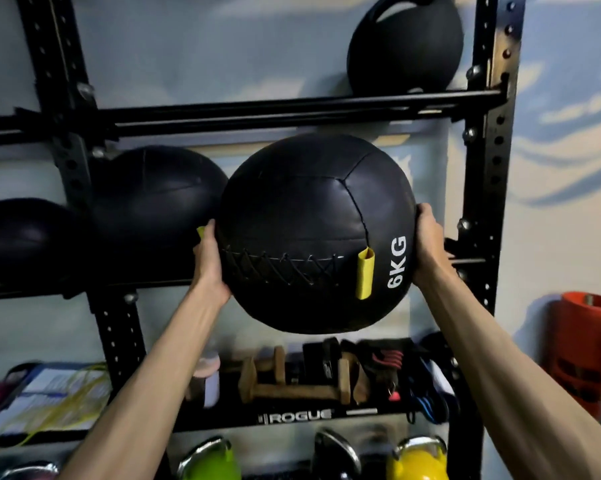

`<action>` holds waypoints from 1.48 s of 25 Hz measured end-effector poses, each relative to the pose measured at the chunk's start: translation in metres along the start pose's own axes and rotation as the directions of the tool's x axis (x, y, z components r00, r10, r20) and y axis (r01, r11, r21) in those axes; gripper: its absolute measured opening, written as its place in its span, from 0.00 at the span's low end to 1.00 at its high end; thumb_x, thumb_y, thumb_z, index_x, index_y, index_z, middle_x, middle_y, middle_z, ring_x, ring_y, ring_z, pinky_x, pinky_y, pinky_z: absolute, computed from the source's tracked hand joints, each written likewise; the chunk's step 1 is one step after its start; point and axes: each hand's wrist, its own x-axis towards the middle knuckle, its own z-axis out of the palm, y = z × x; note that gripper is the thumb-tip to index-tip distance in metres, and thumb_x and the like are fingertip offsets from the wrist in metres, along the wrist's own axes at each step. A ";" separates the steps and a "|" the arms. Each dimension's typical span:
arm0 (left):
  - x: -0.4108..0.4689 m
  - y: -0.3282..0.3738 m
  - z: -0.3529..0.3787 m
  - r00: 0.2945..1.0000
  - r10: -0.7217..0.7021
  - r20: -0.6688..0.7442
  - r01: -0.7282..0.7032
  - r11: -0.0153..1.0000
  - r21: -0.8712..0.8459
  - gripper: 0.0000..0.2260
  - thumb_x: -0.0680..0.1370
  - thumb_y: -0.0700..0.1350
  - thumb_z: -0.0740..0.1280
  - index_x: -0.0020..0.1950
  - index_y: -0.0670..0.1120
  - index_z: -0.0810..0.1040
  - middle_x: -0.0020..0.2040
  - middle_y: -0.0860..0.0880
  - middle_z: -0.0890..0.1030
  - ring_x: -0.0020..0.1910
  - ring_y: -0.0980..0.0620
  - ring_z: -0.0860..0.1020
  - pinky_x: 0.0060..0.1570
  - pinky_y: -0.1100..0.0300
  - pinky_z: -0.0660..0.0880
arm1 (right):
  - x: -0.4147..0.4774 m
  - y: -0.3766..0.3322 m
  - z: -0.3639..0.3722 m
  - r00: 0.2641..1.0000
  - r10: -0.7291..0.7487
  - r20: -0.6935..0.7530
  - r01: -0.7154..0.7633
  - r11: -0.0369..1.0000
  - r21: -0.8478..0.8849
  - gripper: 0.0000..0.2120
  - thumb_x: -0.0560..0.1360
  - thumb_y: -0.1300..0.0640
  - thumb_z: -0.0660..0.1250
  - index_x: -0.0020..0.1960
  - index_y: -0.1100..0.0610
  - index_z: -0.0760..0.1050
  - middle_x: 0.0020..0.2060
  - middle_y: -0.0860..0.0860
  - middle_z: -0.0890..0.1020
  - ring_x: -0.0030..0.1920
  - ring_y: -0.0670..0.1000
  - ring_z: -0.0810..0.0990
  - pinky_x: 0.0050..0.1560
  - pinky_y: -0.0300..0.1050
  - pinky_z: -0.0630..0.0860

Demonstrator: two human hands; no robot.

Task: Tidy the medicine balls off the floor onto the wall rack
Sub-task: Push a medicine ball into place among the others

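Through the head camera, I held the 6 kg medicine ball point(309, 220) in the air before the wall rack point(489, 150), at its middle tier and just right of a shelved ball point(160, 202). My left hand point(210, 268) and right hand point(430, 244) pressed flat on opposite sides, fingers spread along the curve (neither touched the near yellow loop point(364, 273)). I judged the smooth skin could slip from my palms, or the ball could clip the crossbar point(292, 110) above and roll back. The lower tray point(361, 412) held wooden handles point(292, 379) and straps.
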 end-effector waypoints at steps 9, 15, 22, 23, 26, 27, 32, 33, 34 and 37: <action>0.122 0.014 0.033 0.980 0.029 -0.195 -0.045 0.996 -0.075 0.40 0.61 0.69 0.73 0.69 0.53 0.73 0.60 0.46 0.83 0.55 0.41 0.83 0.55 0.39 0.79 | 0.125 -0.017 0.066 0.984 -0.096 0.148 0.093 0.995 0.024 0.18 0.74 0.48 0.57 0.30 0.52 0.76 0.30 0.47 0.79 0.34 0.51 0.73 0.36 0.48 0.69; 0.140 -0.024 0.038 0.929 0.152 -0.338 -0.167 0.986 -0.016 0.27 0.71 0.61 0.67 0.66 0.50 0.69 0.61 0.44 0.79 0.58 0.44 0.80 0.59 0.42 0.78 | 0.184 0.060 0.065 0.979 -0.017 0.201 0.017 1.000 0.002 0.19 0.74 0.44 0.58 0.45 0.55 0.83 0.44 0.53 0.86 0.50 0.57 0.83 0.52 0.51 0.79; 0.144 -0.046 0.072 0.852 0.461 -0.247 -0.338 0.846 0.412 0.18 0.84 0.57 0.57 0.72 0.54 0.70 0.70 0.49 0.73 0.68 0.49 0.71 0.68 0.53 0.68 | 0.197 0.082 0.081 0.954 -0.204 0.220 0.238 0.961 -0.142 0.26 0.81 0.37 0.52 0.70 0.52 0.71 0.65 0.50 0.78 0.65 0.49 0.75 0.70 0.53 0.70; 0.148 -0.055 0.071 0.853 0.470 -0.225 -0.341 0.830 0.441 0.20 0.84 0.59 0.55 0.75 0.57 0.68 0.73 0.50 0.71 0.71 0.49 0.69 0.69 0.53 0.66 | 0.197 0.087 0.083 0.953 -0.209 0.221 0.247 0.956 -0.161 0.28 0.80 0.35 0.51 0.72 0.51 0.70 0.67 0.49 0.77 0.66 0.49 0.74 0.72 0.54 0.68; 0.154 -0.065 0.073 0.838 0.490 -0.241 -0.342 0.815 0.467 0.22 0.83 0.62 0.53 0.76 0.60 0.65 0.75 0.49 0.69 0.73 0.49 0.67 0.68 0.55 0.63 | 0.202 0.091 0.087 0.958 -0.206 0.199 0.245 0.949 -0.200 0.34 0.75 0.30 0.50 0.72 0.50 0.69 0.67 0.49 0.76 0.68 0.51 0.73 0.73 0.56 0.67; 0.154 -0.065 0.072 0.836 0.493 -0.241 -0.336 0.808 0.484 0.22 0.83 0.62 0.53 0.76 0.60 0.65 0.75 0.49 0.69 0.73 0.48 0.67 0.68 0.54 0.63 | 0.204 0.091 0.088 0.960 -0.202 0.193 0.241 0.948 -0.208 0.35 0.74 0.29 0.49 0.71 0.50 0.70 0.67 0.49 0.77 0.67 0.51 0.74 0.73 0.57 0.67; 0.143 -0.060 0.068 0.851 0.480 -0.212 -0.294 0.771 0.565 0.23 0.84 0.62 0.51 0.77 0.59 0.64 0.75 0.48 0.70 0.74 0.44 0.66 0.72 0.50 0.63 | 0.194 0.094 0.080 0.965 -0.186 0.183 0.233 0.931 -0.280 0.37 0.74 0.28 0.48 0.74 0.48 0.67 0.71 0.49 0.74 0.72 0.51 0.70 0.75 0.57 0.64; 0.137 -0.065 0.066 0.856 0.473 -0.209 -0.284 0.767 0.576 0.23 0.84 0.60 0.52 0.78 0.57 0.64 0.74 0.47 0.70 0.74 0.44 0.65 0.72 0.50 0.62 | 0.186 0.098 0.075 0.963 -0.203 0.179 0.249 0.922 -0.297 0.34 0.77 0.31 0.49 0.76 0.48 0.65 0.72 0.49 0.73 0.73 0.51 0.69 0.75 0.56 0.63; 0.130 -0.071 0.063 0.857 0.470 -0.214 -0.268 0.759 0.593 0.22 0.84 0.59 0.53 0.77 0.54 0.65 0.74 0.45 0.70 0.74 0.44 0.65 0.71 0.53 0.62 | 0.174 0.102 0.068 0.957 -0.233 0.175 0.278 0.911 -0.305 0.30 0.80 0.35 0.52 0.76 0.49 0.65 0.72 0.49 0.72 0.72 0.50 0.69 0.75 0.54 0.64; 0.090 -0.107 0.040 0.813 0.561 -0.155 -0.301 0.634 0.712 0.19 0.83 0.51 0.60 0.72 0.47 0.69 0.65 0.42 0.74 0.65 0.42 0.73 0.64 0.53 0.69 | 0.125 0.119 0.042 0.921 -0.348 0.174 0.389 0.845 -0.367 0.19 0.81 0.50 0.61 0.71 0.54 0.70 0.65 0.51 0.77 0.65 0.49 0.75 0.67 0.48 0.72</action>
